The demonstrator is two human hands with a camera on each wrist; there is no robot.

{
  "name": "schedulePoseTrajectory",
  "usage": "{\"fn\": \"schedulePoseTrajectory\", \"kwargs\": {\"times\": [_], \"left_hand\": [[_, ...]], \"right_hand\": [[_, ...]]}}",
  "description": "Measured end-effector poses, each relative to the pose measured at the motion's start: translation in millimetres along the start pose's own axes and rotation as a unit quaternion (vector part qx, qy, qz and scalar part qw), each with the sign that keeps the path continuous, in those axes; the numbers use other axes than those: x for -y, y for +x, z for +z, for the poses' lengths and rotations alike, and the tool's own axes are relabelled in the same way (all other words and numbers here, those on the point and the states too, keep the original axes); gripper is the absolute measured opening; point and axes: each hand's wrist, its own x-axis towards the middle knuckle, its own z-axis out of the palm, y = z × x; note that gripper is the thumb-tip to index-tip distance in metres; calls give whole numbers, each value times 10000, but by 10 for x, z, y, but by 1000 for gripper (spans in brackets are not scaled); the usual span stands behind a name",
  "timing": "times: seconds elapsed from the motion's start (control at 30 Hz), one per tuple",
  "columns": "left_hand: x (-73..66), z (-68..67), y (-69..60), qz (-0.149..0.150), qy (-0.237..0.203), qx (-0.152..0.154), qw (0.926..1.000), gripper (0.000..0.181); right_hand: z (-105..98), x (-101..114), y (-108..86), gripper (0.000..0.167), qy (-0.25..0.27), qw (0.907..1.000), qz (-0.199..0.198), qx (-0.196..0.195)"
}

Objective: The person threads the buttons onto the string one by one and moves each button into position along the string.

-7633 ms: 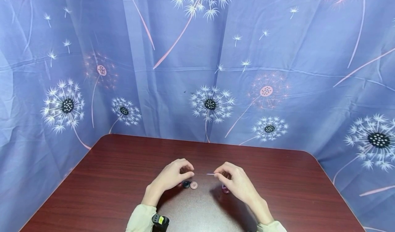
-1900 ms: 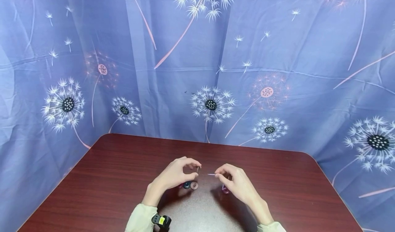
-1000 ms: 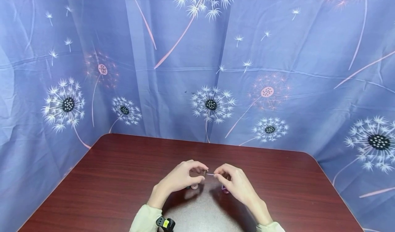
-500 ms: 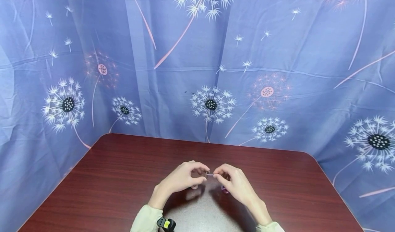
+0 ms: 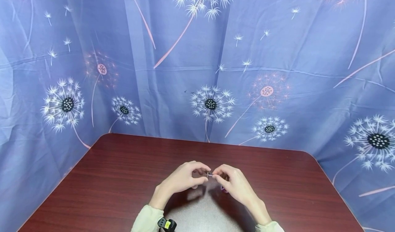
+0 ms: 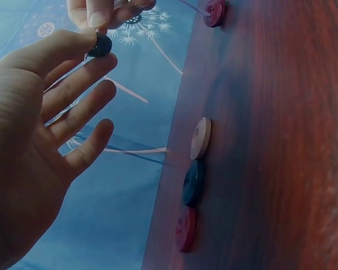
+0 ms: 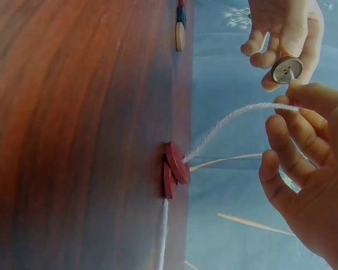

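Note:
The left hand [image 5: 182, 178] pinches a button by its edge between thumb and index finger; the button [image 7: 287, 70] shows its holed, grey-brown face in the right wrist view and looks dark [image 6: 99, 46] in the left wrist view. The right hand [image 5: 237, 185] pinches a pale cord [image 7: 236, 114] close to its end, and the cord's tip meets the button's face at the holes. From those fingers the cord curves down to two red buttons [image 7: 177, 163] leaning together on the table, with more cord trailing from them. How far the tip enters the hole cannot be told.
On the reddish-brown table [image 5: 123, 163], a beige button [image 6: 201, 138], a dark blue-green one [image 6: 193, 183] and a red one [image 6: 186, 229] lie in a row below the left hand. A blue dandelion-print cloth [image 5: 172, 105] hangs behind the table.
Over the last second both hands have drawn slightly closer, and the gap between button and cord tip has closed. Earlier, the left hand rose from beside the row of buttons and came right with a button.

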Motion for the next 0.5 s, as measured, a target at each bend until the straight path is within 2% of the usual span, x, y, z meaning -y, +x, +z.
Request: {"fn": "schedulePoseTrajectory", "kwargs": {"times": [0.2,0.5], "left_hand": [[-9,10,-5,-87,27,-26,10000,28],[8,22,13,-22,186,-48,9998,28]], "right_hand": [[5,-1,4,3,14,10000,-54,41],[6,-9,-6,4,-22,9998,-189,-6]]}}
